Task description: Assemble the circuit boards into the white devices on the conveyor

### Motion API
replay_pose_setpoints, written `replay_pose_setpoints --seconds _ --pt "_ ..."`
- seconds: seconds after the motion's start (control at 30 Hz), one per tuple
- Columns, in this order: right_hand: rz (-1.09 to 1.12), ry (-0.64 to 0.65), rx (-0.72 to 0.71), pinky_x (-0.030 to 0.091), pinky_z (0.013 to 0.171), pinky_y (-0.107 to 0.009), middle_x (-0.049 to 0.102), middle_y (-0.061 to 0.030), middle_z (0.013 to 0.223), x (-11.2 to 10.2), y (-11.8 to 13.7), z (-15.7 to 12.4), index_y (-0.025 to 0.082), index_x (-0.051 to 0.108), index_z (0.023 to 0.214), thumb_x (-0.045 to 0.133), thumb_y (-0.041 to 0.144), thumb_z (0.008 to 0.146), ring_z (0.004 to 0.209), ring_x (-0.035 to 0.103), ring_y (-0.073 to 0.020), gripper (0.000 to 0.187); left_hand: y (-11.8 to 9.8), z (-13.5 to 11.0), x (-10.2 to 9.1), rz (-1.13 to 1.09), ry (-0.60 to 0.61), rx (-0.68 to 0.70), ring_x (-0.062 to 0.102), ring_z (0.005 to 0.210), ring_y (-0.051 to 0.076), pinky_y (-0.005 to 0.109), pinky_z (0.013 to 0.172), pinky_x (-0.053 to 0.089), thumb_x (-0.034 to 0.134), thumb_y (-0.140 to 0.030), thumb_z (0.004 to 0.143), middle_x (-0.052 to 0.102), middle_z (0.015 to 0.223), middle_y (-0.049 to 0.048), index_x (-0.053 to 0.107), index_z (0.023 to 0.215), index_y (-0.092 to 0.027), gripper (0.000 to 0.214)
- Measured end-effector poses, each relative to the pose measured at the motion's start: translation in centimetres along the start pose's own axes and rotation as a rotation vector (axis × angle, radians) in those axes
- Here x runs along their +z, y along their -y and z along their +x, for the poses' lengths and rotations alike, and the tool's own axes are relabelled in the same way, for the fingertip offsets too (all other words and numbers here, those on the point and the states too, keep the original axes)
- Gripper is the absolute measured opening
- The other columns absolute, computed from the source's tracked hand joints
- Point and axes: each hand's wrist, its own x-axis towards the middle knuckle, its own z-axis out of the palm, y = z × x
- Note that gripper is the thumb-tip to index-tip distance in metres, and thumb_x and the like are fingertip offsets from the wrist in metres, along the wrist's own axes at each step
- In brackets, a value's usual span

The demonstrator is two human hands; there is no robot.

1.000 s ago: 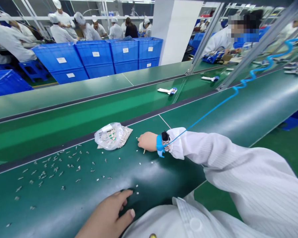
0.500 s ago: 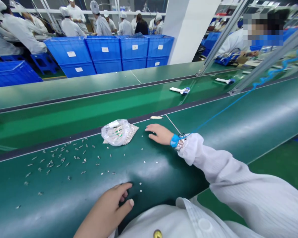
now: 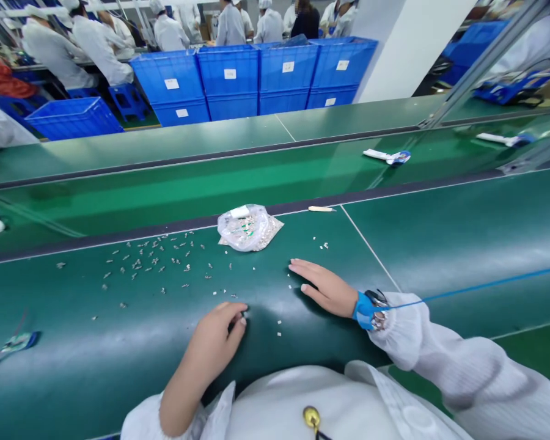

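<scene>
My right hand (image 3: 323, 286) lies flat on the dark green bench mat (image 3: 440, 244), fingers stretched out and pointing left, holding nothing. It wears a blue wrist strap (image 3: 363, 309) with a blue cord. My left hand (image 3: 217, 336) rests near the front edge with its fingertips curled together on a tiny white part; what sits in the pinch is too small to name. Several tiny white and metal parts (image 3: 151, 260) lie scattered across the mat to the left. A clear plastic bag of parts (image 3: 248, 227) sits just beyond both hands.
A green conveyor belt (image 3: 165, 189) runs behind the mat, carrying white and blue handheld devices (image 3: 387, 156). A small stick (image 3: 321, 209) lies at the mat's far edge. Blue crates (image 3: 256, 76) and several workers in white stand behind. A metal frame post (image 3: 476, 67) rises at right.
My right hand has drawn back toward me from beside the bag and now lies flat nearer the front. My left hand slid slightly forward. The view has swung to the left.
</scene>
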Motion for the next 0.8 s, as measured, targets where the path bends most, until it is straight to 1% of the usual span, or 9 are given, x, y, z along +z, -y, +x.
replay_pose_setpoints --seconds 0.07,0.1,0.13,0.2,0.33,0.53,0.7,0.8 --pt "0.021 -0.039 0.012 0.043 0.104 -0.047 0.054 -0.0194 0.132 0.1 -0.2 -0.2 0.010 0.053 0.129 0.041 0.030 0.091 0.127 0.049 -0.0258 0.044 1.1 0.8 0.6 0.112 -0.151 -0.063 0.062 0.096 0.018 0.037 0.088 0.048 0.048 -0.019 0.090 0.067 0.101 0.0056 0.065 0.099 -0.018 0.019" --pt "0.030 -0.055 0.014 0.043 0.103 -0.047 0.056 -0.0184 0.130 0.2 -0.3 -0.3 0.012 0.056 0.126 0.043 0.030 0.090 0.125 0.050 -0.0259 0.042 1.7 1.2 0.9 0.171 -0.219 -0.102 0.062 0.096 0.019 0.041 0.088 0.049 0.051 -0.023 0.091 0.066 0.102 0.0058 0.064 0.098 -0.017 0.016" --pt "0.038 -0.069 0.015 0.044 0.103 -0.047 0.058 -0.0175 0.127 0.2 -0.4 -0.3 0.014 0.059 0.122 0.046 0.030 0.089 0.124 0.052 -0.0262 0.040 2.3 1.6 1.1 0.224 -0.272 -0.127 0.061 0.096 0.019 0.042 0.087 0.049 0.053 -0.028 0.091 0.065 0.104 0.0059 0.063 0.099 -0.017 0.017" --pt "0.049 -0.092 0.015 0.045 0.101 -0.048 0.062 -0.0161 0.123 0.4 -0.5 -0.2 0.016 0.064 0.114 0.050 0.030 0.086 0.122 0.054 -0.0272 0.035 3.1 2.2 1.2 0.311 -0.328 -0.140 0.061 0.094 0.018 0.041 0.084 0.051 0.055 -0.033 0.090 0.063 0.106 0.0059 0.061 0.102 -0.017 0.021" --pt "0.050 -0.131 0.021 0.048 0.099 -0.047 0.066 -0.0160 0.117 0.7 -0.7 -0.2 0.015 0.069 0.103 0.053 0.029 0.084 0.117 0.058 -0.0277 0.029 3.4 2.9 1.0 0.419 -0.324 -0.111 0.062 0.091 0.018 0.039 0.081 0.052 0.055 -0.034 0.090 0.063 0.106 0.0060 0.061 0.105 -0.018 0.023" --pt "0.044 -0.164 0.034 0.050 0.097 -0.045 0.068 -0.0131 0.112 0.9 -0.9 -0.2 0.017 0.071 0.098 0.054 0.028 0.084 0.113 0.060 -0.0260 0.025 3.1 3.3 0.9 0.471 -0.322 -0.093 0.062 0.091 0.018 0.039 0.080 0.052 0.055 -0.034 0.090 0.063 0.107 0.0061 0.060 0.106 -0.017 0.024" --pt "0.051 -0.179 0.042 0.051 0.096 -0.046 0.069 -0.0126 0.110 0.9 -0.9 -0.2 0.018 0.071 0.095 0.054 0.027 0.083 0.111 0.062 -0.0262 0.023 4.0 2.3 1.4 0.429 -0.399 -0.076 0.061 0.093 0.019 0.040 0.082 0.052 0.055 -0.033 0.090 0.062 0.109 0.0064 0.060 0.106 -0.017 0.023" --pt "0.053 -0.183 0.049 0.051 0.095 -0.046 0.070 -0.0122 0.109 0.9 -0.9 -0.3 0.018 0.071 0.093 0.054 0.028 0.083 0.110 0.062 -0.0260 0.022 4.5 1.7 1.9 0.372 -0.450 -0.044 0.060 0.100 0.021 0.043 0.086 0.051 0.055 -0.031 0.090 0.061 0.115 0.0075 0.059 0.111 -0.018 0.025"
